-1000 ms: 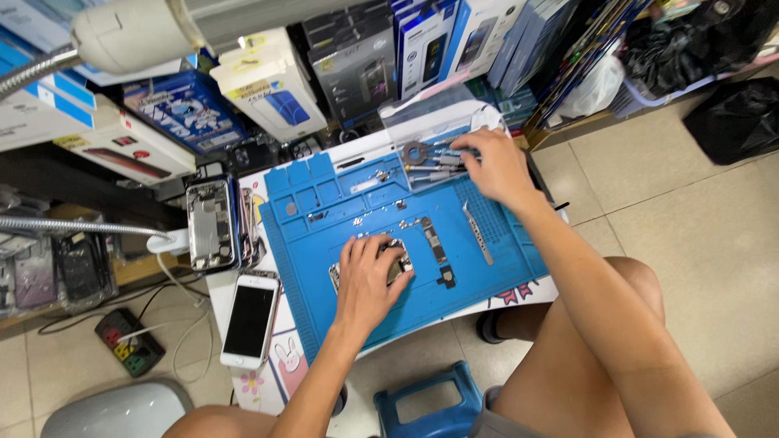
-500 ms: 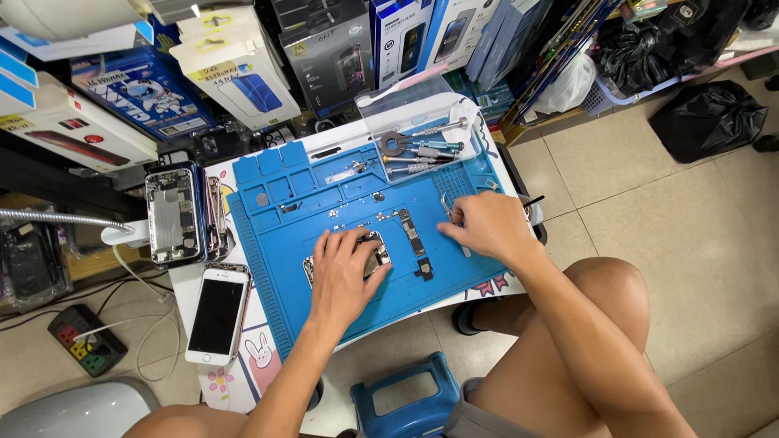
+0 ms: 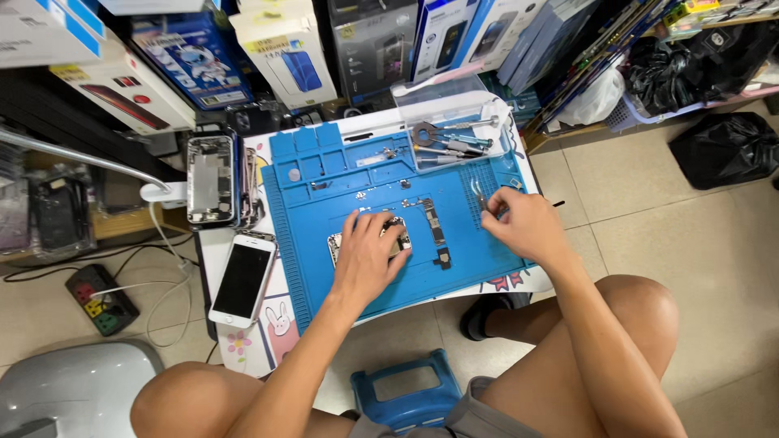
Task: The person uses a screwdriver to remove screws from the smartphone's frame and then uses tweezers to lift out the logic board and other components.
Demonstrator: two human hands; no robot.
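My left hand (image 3: pixel 367 256) lies flat on an opened phone body (image 3: pixel 397 234) in the middle of the blue repair mat (image 3: pixel 324 203), pressing it down. My right hand (image 3: pixel 519 223) is at the mat's right side, fingers closed on a pair of metal tweezers (image 3: pixel 479 195) whose tips point up and away. A narrow dark circuit board (image 3: pixel 431 221) lies on the mat between my hands, with a small dark part (image 3: pixel 443 259) below it.
A clear tray of screwdrivers (image 3: pixel 450 144) sits at the mat's far right corner. A white phone (image 3: pixel 242 280) and an open phone frame (image 3: pixel 210 178) lie left of the mat. Boxes line the back, a power strip (image 3: pixel 99 300) and blue stool (image 3: pixel 404 391) are on the floor.
My right hand came down from the tool tray to the mat's right side and now grips tweezers. My left hand has stayed on the phone body.
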